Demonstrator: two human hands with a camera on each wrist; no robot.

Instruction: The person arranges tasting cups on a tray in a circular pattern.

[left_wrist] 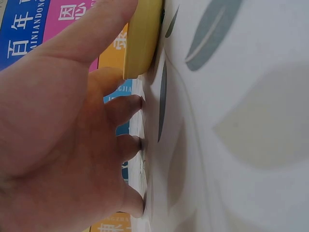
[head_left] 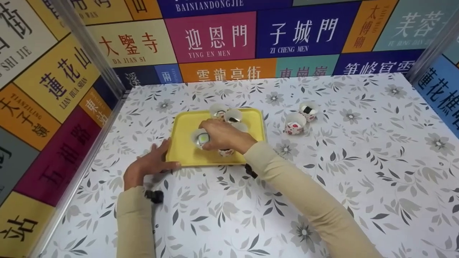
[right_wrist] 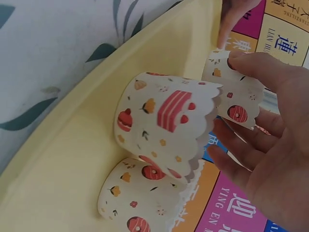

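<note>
On the yellow tray (head_left: 186, 123), my right hand (head_left: 226, 134) pinches a paper cupcake cup (right_wrist: 227, 96), thumb on one side and fingers on the other. A pale green and white piece shows inside that cup in the head view. More printed cupcake cups (right_wrist: 164, 125) with scalloped rims stand on the tray, partly hidden by my right hand in the head view. My left hand (head_left: 147, 164) is spread at the tray's near-left corner. Its thumb touches the tray edge and its fingertips rest on the table, as the left wrist view shows.
Two more paper cups stand on the table right of the tray, one with a red spot (head_left: 295, 125) and one with a dark piece (head_left: 308, 111). The flower-patterned tabletop (head_left: 229, 211) meets colourful sign-printed walls (head_left: 211, 37) behind and at both sides.
</note>
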